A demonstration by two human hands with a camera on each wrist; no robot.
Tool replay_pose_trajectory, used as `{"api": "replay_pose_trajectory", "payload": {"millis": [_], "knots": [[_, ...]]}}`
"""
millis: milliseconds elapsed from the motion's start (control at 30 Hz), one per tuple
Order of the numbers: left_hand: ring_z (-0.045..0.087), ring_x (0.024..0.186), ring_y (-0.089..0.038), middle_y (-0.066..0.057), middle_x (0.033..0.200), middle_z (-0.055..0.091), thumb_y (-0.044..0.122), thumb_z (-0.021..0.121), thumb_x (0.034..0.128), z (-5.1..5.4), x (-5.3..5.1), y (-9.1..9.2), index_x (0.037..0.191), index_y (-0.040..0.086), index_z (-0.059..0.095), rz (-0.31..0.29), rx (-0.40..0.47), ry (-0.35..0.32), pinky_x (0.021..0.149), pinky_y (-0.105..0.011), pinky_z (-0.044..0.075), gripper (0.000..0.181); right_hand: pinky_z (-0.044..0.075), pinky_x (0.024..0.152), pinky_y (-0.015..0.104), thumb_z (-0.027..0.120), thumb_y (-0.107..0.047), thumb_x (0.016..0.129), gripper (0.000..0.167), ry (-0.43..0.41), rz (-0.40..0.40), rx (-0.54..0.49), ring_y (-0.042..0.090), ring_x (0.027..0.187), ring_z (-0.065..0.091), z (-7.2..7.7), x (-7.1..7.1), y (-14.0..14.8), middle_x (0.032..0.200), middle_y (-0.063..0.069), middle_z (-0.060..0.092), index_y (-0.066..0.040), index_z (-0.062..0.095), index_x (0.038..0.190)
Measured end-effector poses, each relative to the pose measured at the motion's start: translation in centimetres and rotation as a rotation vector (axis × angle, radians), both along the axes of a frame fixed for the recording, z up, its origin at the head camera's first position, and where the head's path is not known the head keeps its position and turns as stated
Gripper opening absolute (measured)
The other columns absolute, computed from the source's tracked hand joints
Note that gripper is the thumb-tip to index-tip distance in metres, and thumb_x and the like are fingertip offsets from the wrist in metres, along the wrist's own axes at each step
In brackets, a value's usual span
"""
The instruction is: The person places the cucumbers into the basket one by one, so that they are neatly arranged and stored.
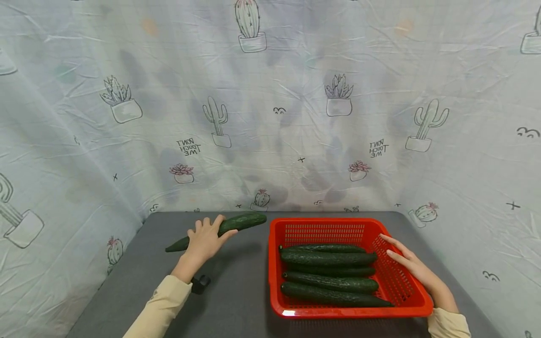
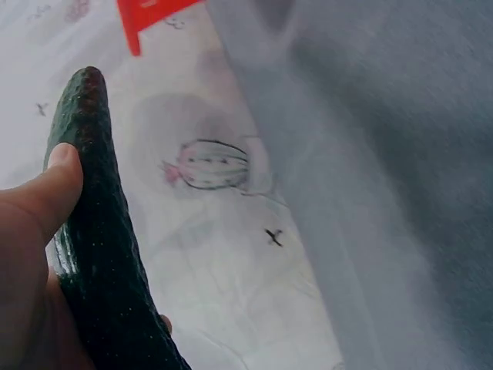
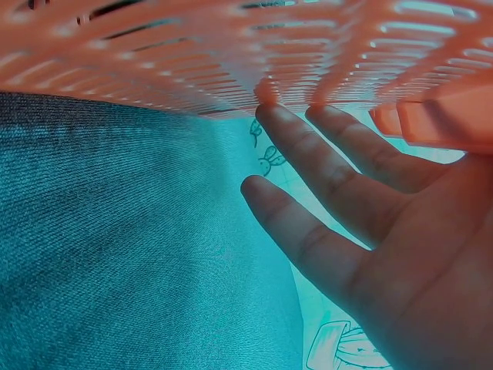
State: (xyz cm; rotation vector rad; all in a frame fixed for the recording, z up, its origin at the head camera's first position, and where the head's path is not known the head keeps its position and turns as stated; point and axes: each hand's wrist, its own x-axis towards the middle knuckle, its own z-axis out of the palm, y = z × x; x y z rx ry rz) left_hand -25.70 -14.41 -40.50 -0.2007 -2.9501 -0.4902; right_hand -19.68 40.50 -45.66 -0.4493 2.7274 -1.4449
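My left hand grips a long dark green cucumber around its middle, raised at the left of the basket. In the left wrist view the thumb lies along the cucumber, and a fingertip shows at its far side. At the right, my right hand straddles the side rim of the red plastic basket: two digits reach over inside, while other fingers extend outside against the slotted wall. Several cucumbers lie side by side across the basket, mostly toward its left.
The basket stands on a dark grey table. A pale curtain printed with cacti hangs behind the table and along both sides. A small black device sits at the left wrist.
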Motion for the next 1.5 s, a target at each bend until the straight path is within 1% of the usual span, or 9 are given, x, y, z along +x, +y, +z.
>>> {"api": "replay_pose_trajectory", "payload": {"millis": [133, 633, 733, 900, 1000, 1100, 1267, 1367, 1500], "knots": [[0.039, 0.093, -0.036, -0.020, 0.111, 0.048, 0.068, 0.043, 0.0847, 0.5, 0.8, 0.9, 0.131, 0.022, 0.045, -0.013, 0.000, 0.004, 0.069, -0.051, 0.030, 0.066, 0.028, 0.091, 0.063, 0.036, -0.020, 0.101, 0.048, -0.004, 0.006, -0.013, -0.026, 0.114, 0.020, 0.0, 0.0, -0.1, 0.149, 0.024, 0.018, -0.011, 0.023, 0.147], [0.040, 0.088, -0.030, -0.013, 0.102, 0.051, 0.066, 0.047, 0.0838, 1.8, 3.7, 5.6, 0.125, 0.024, 0.049, -0.075, -0.011, 0.043, 0.068, -0.047, 0.032, 0.059, 0.026, 0.090, 0.065, 0.036, -0.019, 0.101, 0.048, -0.004, 0.007, -0.013, -0.026, 0.114, 0.020, 0.0, 0.0, -0.1, 0.149, 0.023, 0.019, -0.011, 0.023, 0.147], [0.040, 0.087, -0.029, -0.011, 0.098, 0.050, 0.066, 0.047, 0.0835, 1.9, 4.2, 6.6, 0.123, 0.024, 0.049, -0.103, -0.006, 0.056, 0.068, -0.047, 0.033, 0.057, 0.029, 0.091, 0.060, 0.036, -0.019, 0.101, 0.048, -0.001, 0.005, -0.003, -0.026, 0.114, 0.020, 0.0, 0.0, -0.1, 0.149, 0.021, 0.020, -0.011, 0.024, 0.147], [0.039, 0.085, -0.028, -0.011, 0.097, 0.049, 0.065, 0.047, 0.0836, 1.9, 4.9, 8.5, 0.123, 0.023, 0.048, -0.153, -0.002, 0.072, 0.067, -0.045, 0.032, 0.058, 0.035, 0.090, 0.028, 0.036, -0.019, 0.101, 0.047, 0.017, 0.004, 0.021, -0.025, 0.116, 0.021, 0.0, -0.1, -0.1, 0.149, 0.015, 0.024, -0.012, 0.025, 0.146], [0.037, 0.083, -0.027, -0.011, 0.097, 0.048, 0.065, 0.046, 0.0840, 2.1, 5.2, 9.7, 0.127, 0.023, 0.047, -0.176, -0.008, 0.059, 0.065, -0.043, 0.030, 0.061, 0.034, 0.086, 0.019, 0.036, -0.019, 0.101, 0.047, 0.021, 0.006, 0.017, -0.024, 0.117, 0.021, 0.0, -0.1, -0.1, 0.149, 0.016, 0.024, -0.012, 0.025, 0.146], [0.036, 0.081, -0.026, -0.011, 0.095, 0.046, 0.066, 0.046, 0.0836, 2.3, 5.6, 10.8, 0.128, 0.023, 0.046, -0.194, -0.015, 0.034, 0.063, -0.041, 0.027, 0.062, 0.035, 0.089, 0.027, 0.036, -0.020, 0.101, 0.047, 0.016, 0.006, 0.016, -0.024, 0.117, 0.021, 0.0, -0.1, -0.1, 0.149, 0.016, 0.024, -0.012, 0.025, 0.147], [0.035, 0.082, -0.027, -0.011, 0.099, 0.046, 0.067, 0.045, 0.0833, 3.0, 6.3, 12.9, 0.127, 0.025, 0.045, -0.226, -0.033, 0.002, 0.065, -0.041, 0.028, 0.060, 0.031, 0.091, 0.054, 0.035, -0.020, 0.102, 0.048, -0.006, 0.009, 0.001, -0.026, 0.115, 0.020, 0.1, 0.0, -0.1, 0.150, 0.011, 0.022, -0.011, 0.023, 0.147], [0.037, 0.086, -0.027, -0.012, 0.105, 0.047, 0.069, 0.043, 0.0827, 3.2, 6.8, 14.2, 0.127, 0.026, 0.044, -0.250, -0.041, -0.010, 0.067, -0.043, 0.031, 0.062, 0.032, 0.092, 0.050, 0.035, -0.021, 0.102, 0.048, -0.005, 0.001, 0.008, -0.026, 0.115, 0.020, 0.1, 0.1, -0.1, 0.150, 0.010, 0.022, -0.012, 0.023, 0.147], [0.038, 0.091, -0.028, -0.011, 0.108, 0.048, 0.071, 0.039, 0.0822, 3.2, 7.5, 15.7, 0.127, 0.028, 0.045, -0.277, -0.052, -0.028, 0.071, -0.047, 0.033, 0.062, 0.035, 0.088, 0.032, 0.036, -0.020, 0.102, 0.047, 0.006, -0.005, 0.028, -0.025, 0.116, 0.021, 0.2, 0.3, -0.1, 0.149, 0.015, 0.023, -0.013, 0.024, 0.147]]}}
